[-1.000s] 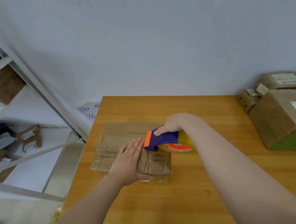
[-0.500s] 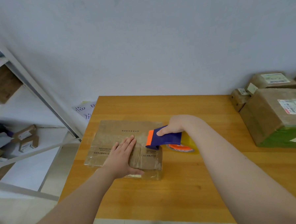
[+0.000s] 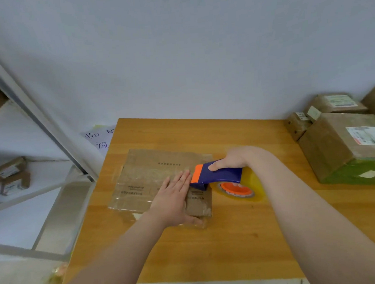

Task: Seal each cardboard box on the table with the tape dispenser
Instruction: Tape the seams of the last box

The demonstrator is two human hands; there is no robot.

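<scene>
the wooden bench (image 3: 209, 249) fills the middle. at its right edge stands a large cardboard box (image 3: 334, 147) with a green lower band, and smaller parcels (image 3: 334, 102) sit behind it at the far right corner. a flat cardboard box (image 3: 153, 172), glossy with tape, lies near the left edge. the blue and orange tape dispenser (image 3: 218, 175) touches its right end. the right hand (image 3: 233, 159) grips the dispenser, fingers curled round it. the left hand (image 3: 172, 201) presses the box top, fingers straight.
</scene>
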